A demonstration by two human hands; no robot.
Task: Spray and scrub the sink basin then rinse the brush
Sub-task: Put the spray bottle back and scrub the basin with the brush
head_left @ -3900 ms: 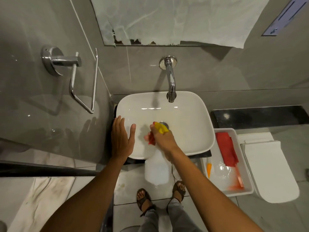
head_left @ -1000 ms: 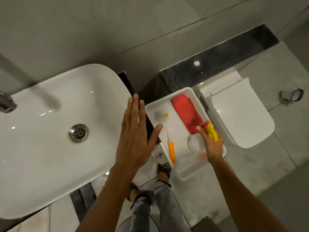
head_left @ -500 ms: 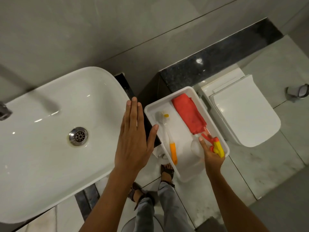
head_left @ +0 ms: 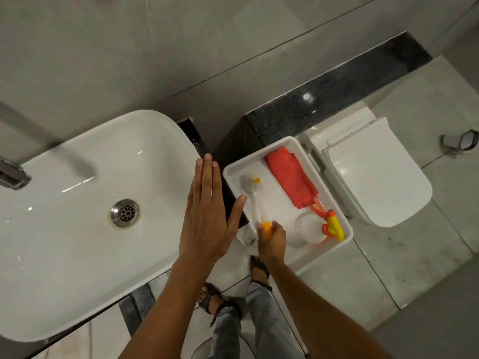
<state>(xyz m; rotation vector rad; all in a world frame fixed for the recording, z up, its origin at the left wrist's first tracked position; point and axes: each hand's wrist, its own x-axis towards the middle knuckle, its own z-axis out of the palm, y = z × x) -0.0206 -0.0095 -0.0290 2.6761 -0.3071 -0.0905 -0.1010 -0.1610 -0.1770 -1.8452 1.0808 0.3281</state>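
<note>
Room: grey-tiled bathroom, seen from above; white tray of cleaning gear set between basin and toilet.
Sink basin: far left of view, white, drain near centre, tap at the left edge; no water seen running.
Left hand: flat, palm down, fingers together and extended, thumb splayed; hovering over the basin's right rim, holding nothing.
Brush: lying in the tray's left part, bristle head away from the body, orange handle end toward it.
Right hand: reaching down into the tray's near edge, grip curled around the orange handle end.
Spray bottle: on its side in the tray's near right corner, red and yellow trigger head up against the tray wall; red cloth beyond it.
Step in hand: likely picking up brush for scrubbing.
Method: seat the handle fully in the palm before lifting; raise clear of the tray wall; carry bristles-down to the basin.
</note>
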